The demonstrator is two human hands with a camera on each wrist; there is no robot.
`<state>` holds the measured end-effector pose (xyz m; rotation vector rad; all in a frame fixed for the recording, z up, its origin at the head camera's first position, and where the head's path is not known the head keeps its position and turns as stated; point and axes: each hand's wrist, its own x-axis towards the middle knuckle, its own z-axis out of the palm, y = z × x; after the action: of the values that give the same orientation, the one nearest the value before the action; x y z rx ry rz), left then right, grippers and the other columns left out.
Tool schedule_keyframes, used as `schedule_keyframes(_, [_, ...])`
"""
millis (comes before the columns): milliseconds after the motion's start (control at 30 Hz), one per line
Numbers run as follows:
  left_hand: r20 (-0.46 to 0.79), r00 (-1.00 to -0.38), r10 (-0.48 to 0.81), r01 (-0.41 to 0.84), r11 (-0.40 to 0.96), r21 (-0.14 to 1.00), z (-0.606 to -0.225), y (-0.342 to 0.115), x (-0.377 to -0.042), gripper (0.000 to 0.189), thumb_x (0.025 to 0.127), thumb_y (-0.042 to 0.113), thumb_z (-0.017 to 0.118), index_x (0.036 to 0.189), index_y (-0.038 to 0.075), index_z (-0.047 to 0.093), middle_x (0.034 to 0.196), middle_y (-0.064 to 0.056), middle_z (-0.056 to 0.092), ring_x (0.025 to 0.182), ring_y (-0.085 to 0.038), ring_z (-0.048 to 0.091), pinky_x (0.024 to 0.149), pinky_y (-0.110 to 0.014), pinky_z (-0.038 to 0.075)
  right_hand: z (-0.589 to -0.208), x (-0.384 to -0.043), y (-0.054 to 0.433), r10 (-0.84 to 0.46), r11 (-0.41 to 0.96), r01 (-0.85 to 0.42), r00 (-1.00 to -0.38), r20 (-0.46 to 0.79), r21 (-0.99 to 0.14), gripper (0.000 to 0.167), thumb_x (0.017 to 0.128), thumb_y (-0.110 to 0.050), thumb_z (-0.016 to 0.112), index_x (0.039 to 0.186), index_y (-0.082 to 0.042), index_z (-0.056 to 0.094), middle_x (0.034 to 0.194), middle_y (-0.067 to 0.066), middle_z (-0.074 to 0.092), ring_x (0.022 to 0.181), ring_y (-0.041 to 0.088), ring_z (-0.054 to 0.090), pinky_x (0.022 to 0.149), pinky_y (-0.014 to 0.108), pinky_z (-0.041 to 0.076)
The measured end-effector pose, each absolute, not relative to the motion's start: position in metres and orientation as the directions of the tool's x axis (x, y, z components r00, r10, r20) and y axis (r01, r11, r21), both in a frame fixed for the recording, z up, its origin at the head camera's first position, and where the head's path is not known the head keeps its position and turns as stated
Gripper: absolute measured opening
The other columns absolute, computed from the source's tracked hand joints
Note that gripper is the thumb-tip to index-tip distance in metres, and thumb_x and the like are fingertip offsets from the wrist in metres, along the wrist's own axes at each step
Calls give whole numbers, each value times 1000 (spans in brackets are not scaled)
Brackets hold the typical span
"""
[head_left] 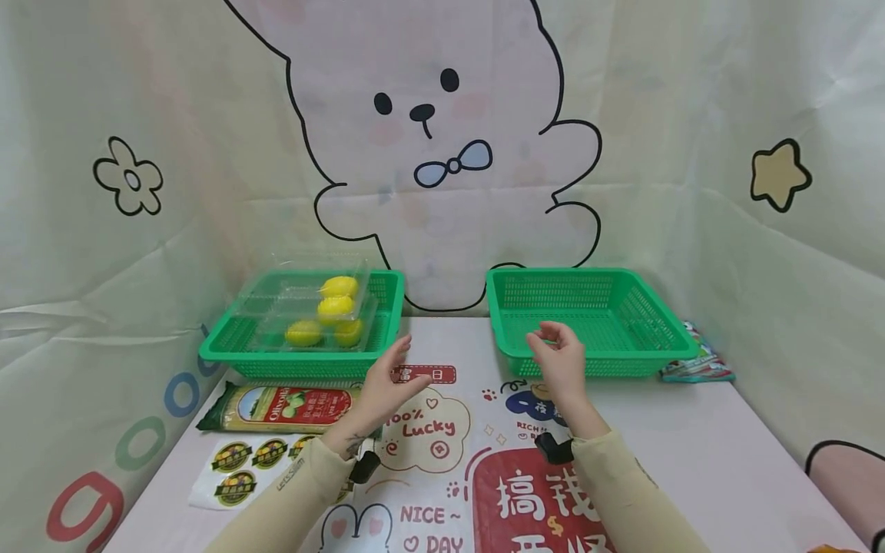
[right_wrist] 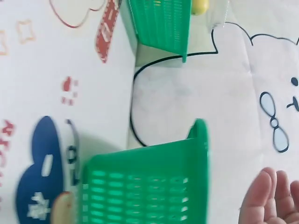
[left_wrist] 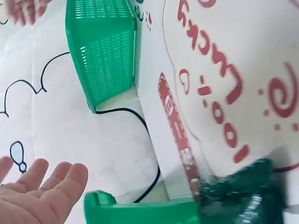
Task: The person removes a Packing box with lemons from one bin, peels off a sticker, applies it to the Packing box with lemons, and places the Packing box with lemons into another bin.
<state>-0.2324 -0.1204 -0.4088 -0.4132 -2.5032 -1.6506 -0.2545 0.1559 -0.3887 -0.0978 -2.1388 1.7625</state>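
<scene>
My left hand (head_left: 389, 390) hovers over the table near the front right corner of the left green basket (head_left: 304, 367), thumb spread from straight fingers, holding nothing. In that basket stands a clear plastic box (head_left: 304, 303) with its lid raised and several yellow lemons (head_left: 335, 309) in or behind it. My right hand (head_left: 561, 361) is in front of the right green basket (head_left: 594, 364), overlapping its near left rim in the head view. Its fingers are loosely bent and hold nothing. The right wrist view shows its fingertips (right_wrist: 261, 186) beside the basket rim.
A pasta packet (head_left: 290, 407) lies before the left basket, with a sheet of round stickers (head_left: 235, 476) nearer me. Beside the right basket is a colourful packet (head_left: 698, 361). Printed cloth walls (head_left: 442, 223) stand behind and at both sides. The table cover (head_left: 691, 461) carries printed drawings.
</scene>
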Motion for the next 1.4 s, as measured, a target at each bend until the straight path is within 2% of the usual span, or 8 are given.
schedule_keyframes(167, [208,-974,85,224,287,931,-414,-141,-224,67,85,21,67,142,15,33,139,-15,43,122,-38,45,93,-51,45,-401,-251,160,364,-14,-68,-930,58,-998,20,89,-14,59,104,-2,52,78,-6,56,63,3,58,55,19,49])
schedule_keyframes(333, [174,-985,17,174,214,961,-414,-164,-219,59,88,15,62,140,6,35,132,-21,46,115,-36,50,91,-43,49,-413,-250,164,360,-263,65,-919,-160,-963,14,91,-17,56,94,-7,46,72,-4,54,61,6,56,54,20,46])
schedule_keyframes(567, [96,-988,-118,80,138,987,-406,-199,-218,50,93,22,55,137,9,35,127,-18,47,94,-1,55,90,-40,49,-421,-258,166,236,-554,175,-904,-355,-814,17,93,-23,54,96,-10,45,82,-1,50,80,11,55,76,20,48])
schedule_keyframes(667, [69,-983,-168,51,106,993,-399,-213,-216,51,94,26,53,138,8,33,119,-10,48,89,1,56,87,-36,51,-423,-263,167,203,-639,179,-899,-389,-748,19,92,-26,55,101,-11,44,88,1,50,88,11,54,83,19,48])
schedule_keyframes(767, [43,-977,-211,30,62,998,-391,-228,-216,55,94,31,51,139,8,30,112,-4,45,87,-1,58,83,-30,53,-427,-271,173,193,-714,147,-899,-394,-684,23,92,-26,56,104,-12,43,90,1,49,89,11,50,82,19,48])
schedule_keyframes(933, [1,-958,-285,5,-14,1000,-383,-247,-218,62,93,39,51,141,9,27,118,-3,43,93,-9,59,82,-26,53,-427,-279,182,204,-800,87,-892,-404,-594,27,89,-19,59,107,-12,40,94,2,45,87,11,47,82,21,47])
schedule_keyframes(1200, [-21,-920,-390,35,-134,990,-370,-262,-237,69,90,45,53,142,10,24,111,2,44,88,-10,56,79,-25,53,-425,-282,188,360,-754,-12,-844,-397,-657,29,90,-6,54,111,-11,35,91,4,40,72,13,46,70,22,50])
schedule_keyframes(1400, [-85,-853,-515,33,-216,976,-352,-286,-257,71,86,47,58,139,12,29,107,2,44,78,-11,55,68,-22,54,-425,-281,189,384,-712,-3,-839,-386,-703,27,90,-7,55,106,-15,35,95,4,39,74,12,46,71,22,49])
